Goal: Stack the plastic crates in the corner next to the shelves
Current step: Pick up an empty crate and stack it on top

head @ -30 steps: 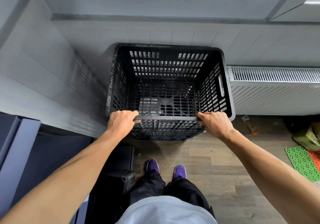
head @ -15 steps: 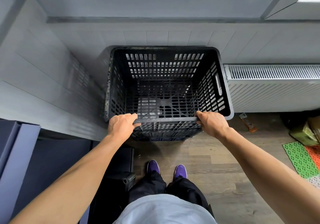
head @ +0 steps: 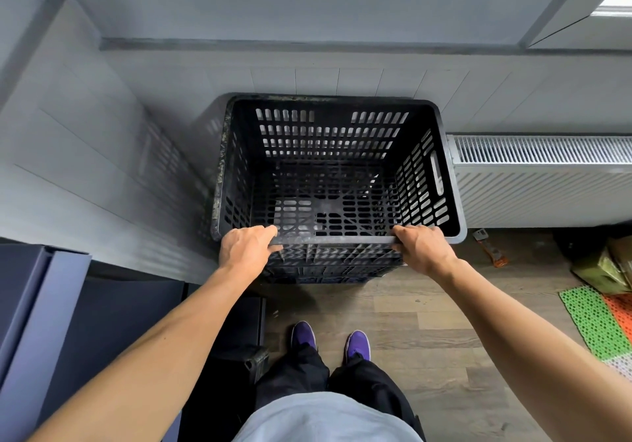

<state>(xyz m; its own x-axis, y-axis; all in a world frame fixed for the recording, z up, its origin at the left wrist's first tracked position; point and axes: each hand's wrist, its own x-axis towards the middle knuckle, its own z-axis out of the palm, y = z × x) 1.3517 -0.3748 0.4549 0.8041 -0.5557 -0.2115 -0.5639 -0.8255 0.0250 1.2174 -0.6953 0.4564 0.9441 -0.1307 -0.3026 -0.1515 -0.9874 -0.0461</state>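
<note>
A black slotted plastic crate (head: 441, 175) stands in the corner against the grey panelled walls, with nothing inside it. It rests on top of another black crate (head: 328, 269), of which only part of the near side shows below. My left hand (head: 244, 248) grips the near rim at its left end. My right hand (head: 422, 248) grips the same rim at its right end.
A white radiator (head: 543, 181) runs along the wall right of the crate. Blue shelf panels (head: 37, 311) and a dark box (head: 239, 325) stand at my left. An orange tool (head: 490, 252), a green bag (head: 602, 267) and green-orange mats (head: 602, 318) lie on the wooden floor at right.
The crate has shifted slightly toward the corner walls while both hands stay on its near rim. My head has moved a little, so the view has shifted.
</note>
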